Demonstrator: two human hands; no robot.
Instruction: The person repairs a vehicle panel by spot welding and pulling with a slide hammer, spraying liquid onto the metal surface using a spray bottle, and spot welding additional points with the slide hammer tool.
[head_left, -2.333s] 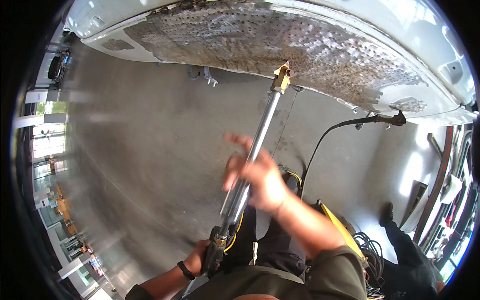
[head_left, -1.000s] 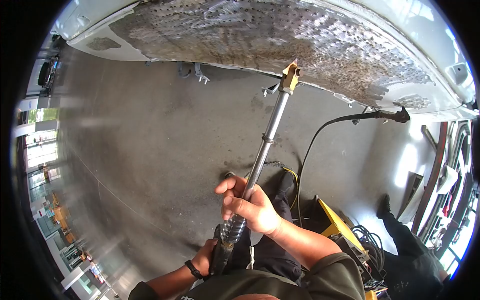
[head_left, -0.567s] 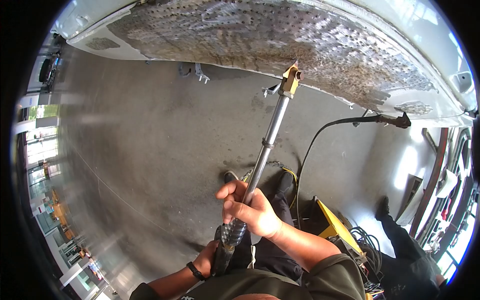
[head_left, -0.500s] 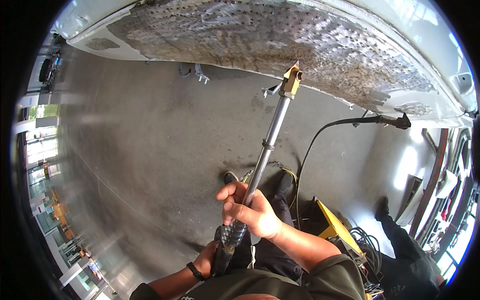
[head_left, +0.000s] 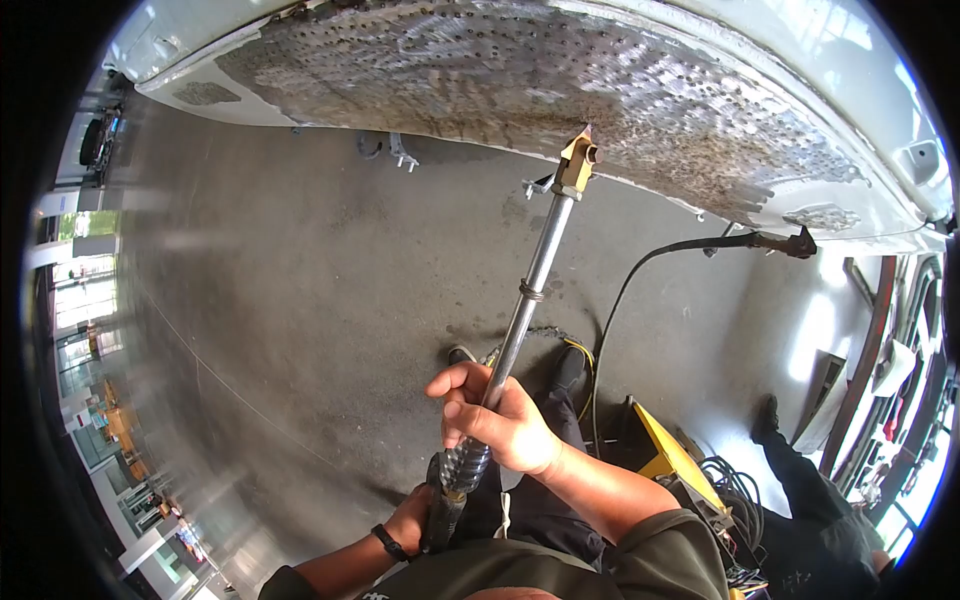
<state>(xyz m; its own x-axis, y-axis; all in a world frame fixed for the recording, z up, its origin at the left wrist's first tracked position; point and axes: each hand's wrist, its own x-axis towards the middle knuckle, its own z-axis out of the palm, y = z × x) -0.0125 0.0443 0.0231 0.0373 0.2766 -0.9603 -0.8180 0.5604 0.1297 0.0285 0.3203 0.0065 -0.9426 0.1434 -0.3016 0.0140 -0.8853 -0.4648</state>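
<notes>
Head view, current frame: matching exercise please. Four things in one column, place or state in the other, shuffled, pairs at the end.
1. Left hand
2. Right hand
3. Brass-coloured head
4. Black cable

A. Fingers curled around the metal shaft
B. Arches up from the floor side, right of the shaft
C. On the dark handle, wristband behind it
D. At the shaft's far end, by the scuffed panel

Pairs: 1-C, 2-A, 3-D, 4-B
</notes>
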